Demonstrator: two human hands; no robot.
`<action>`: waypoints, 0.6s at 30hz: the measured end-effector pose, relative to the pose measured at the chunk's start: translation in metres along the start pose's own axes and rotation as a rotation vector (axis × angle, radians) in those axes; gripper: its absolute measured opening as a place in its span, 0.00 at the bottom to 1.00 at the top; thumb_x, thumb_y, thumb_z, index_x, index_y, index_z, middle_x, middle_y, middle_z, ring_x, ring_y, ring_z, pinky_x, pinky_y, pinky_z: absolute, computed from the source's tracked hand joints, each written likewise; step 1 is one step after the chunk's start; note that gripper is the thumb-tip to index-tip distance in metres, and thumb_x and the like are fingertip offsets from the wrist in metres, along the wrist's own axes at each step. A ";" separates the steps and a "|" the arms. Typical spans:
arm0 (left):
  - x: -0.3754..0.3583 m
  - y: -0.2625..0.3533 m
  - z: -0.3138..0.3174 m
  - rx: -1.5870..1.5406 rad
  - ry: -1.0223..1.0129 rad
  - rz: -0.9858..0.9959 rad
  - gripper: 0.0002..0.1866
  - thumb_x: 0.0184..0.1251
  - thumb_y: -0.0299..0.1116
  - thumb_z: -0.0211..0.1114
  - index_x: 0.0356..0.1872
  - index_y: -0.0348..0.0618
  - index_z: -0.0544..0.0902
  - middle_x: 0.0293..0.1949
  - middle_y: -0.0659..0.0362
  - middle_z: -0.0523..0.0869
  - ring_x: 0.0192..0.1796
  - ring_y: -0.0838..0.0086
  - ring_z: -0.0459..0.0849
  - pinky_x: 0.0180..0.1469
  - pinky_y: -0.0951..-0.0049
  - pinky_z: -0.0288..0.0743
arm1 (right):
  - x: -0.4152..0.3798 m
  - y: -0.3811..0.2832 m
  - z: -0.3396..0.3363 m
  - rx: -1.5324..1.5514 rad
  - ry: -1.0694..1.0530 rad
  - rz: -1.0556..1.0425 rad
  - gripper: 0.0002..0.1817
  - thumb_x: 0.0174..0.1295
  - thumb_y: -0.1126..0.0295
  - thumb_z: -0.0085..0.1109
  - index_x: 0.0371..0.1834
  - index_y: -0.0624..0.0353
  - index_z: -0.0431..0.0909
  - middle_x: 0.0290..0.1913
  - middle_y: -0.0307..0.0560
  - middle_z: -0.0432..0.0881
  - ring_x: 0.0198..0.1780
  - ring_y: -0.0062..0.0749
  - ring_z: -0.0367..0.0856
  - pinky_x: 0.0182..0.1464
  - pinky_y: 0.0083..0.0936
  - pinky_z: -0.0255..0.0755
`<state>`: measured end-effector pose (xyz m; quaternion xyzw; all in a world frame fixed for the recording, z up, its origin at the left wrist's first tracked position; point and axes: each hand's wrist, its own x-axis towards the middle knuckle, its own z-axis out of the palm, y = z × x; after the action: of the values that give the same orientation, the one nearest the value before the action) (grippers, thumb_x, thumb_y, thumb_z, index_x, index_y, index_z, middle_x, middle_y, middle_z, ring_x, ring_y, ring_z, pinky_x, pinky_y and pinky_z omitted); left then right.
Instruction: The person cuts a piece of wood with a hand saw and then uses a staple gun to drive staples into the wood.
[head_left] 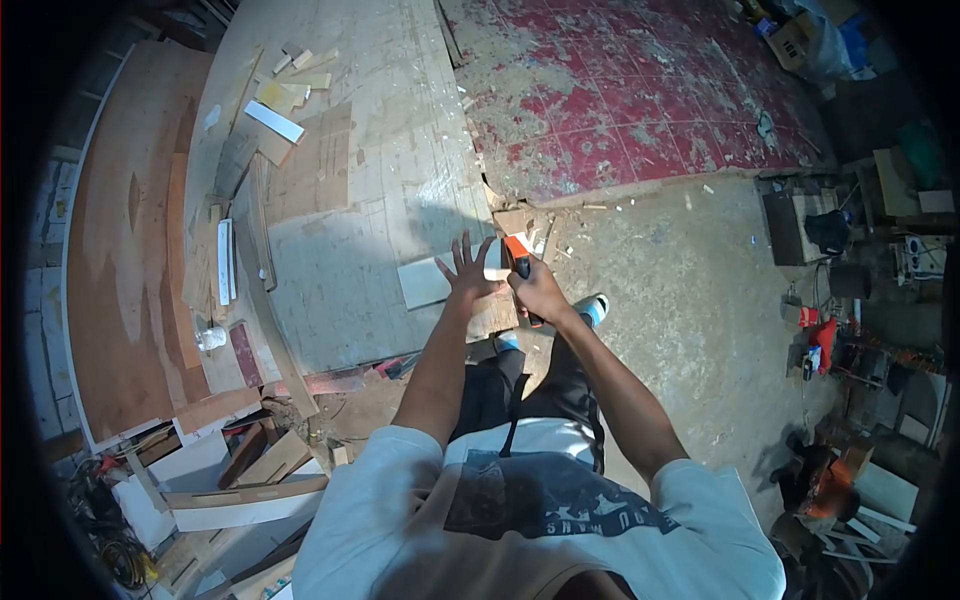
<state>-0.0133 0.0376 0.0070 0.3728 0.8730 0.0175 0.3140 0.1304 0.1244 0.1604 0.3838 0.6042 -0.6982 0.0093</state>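
My left hand (468,272) is spread with its fingers apart over the edge of the wooden work surface (370,320). Beneath and beside it lies a white board (424,286), partly covered by the hand. Just to the right, my right hand (541,292) is closed around the grip of an orange-and-black hand tool (517,246). Its orange end points away from me, and a black and orange end shows below the fist. I cannot make out its exact kind. A small wooden piece (497,318) sits at the surface's corner below my hands.
Wood offcuts (290,95) and a white strip (226,262) lie on the surface, near a white container (211,338). Scrap boards (245,505) are piled at lower left. Concrete floor (670,270) and dusty red tiles (640,100) extend right; clutter lines the far right.
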 end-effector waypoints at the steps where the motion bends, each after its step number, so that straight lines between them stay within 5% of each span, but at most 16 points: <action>1: 0.004 -0.002 0.001 -0.007 0.010 -0.004 0.63 0.34 0.65 0.76 0.74 0.82 0.44 0.77 0.57 0.25 0.77 0.53 0.21 0.64 0.23 0.20 | 0.010 -0.004 -0.001 0.001 -0.002 -0.008 0.14 0.62 0.73 0.51 0.50 0.65 0.71 0.22 0.44 0.76 0.16 0.26 0.75 0.18 0.26 0.69; 8: -0.006 -0.004 0.012 0.037 -0.055 0.036 0.66 0.31 0.64 0.77 0.74 0.85 0.42 0.77 0.58 0.24 0.78 0.54 0.21 0.65 0.23 0.20 | -0.018 0.019 0.017 0.055 0.097 -0.031 0.09 0.63 0.75 0.50 0.45 0.66 0.68 0.17 0.40 0.71 0.13 0.23 0.70 0.15 0.25 0.65; 11: -0.011 0.001 0.008 0.032 -0.030 0.060 0.63 0.35 0.52 0.78 0.74 0.84 0.44 0.78 0.59 0.25 0.78 0.54 0.22 0.64 0.23 0.19 | -0.026 0.031 0.020 0.013 0.142 -0.028 0.18 0.62 0.71 0.55 0.53 0.65 0.70 0.20 0.47 0.77 0.15 0.29 0.76 0.18 0.29 0.69; 18: -0.006 -0.001 0.017 -0.019 0.053 0.028 0.64 0.32 0.60 0.78 0.74 0.82 0.45 0.78 0.56 0.27 0.78 0.53 0.23 0.64 0.23 0.19 | -0.062 -0.014 0.021 0.058 0.108 0.025 0.18 0.62 0.72 0.54 0.54 0.65 0.69 0.19 0.47 0.76 0.15 0.29 0.77 0.18 0.29 0.69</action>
<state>-0.0012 0.0300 -0.0038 0.3811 0.8756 0.0402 0.2939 0.1565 0.0826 0.2058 0.4284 0.5785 -0.6937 -0.0258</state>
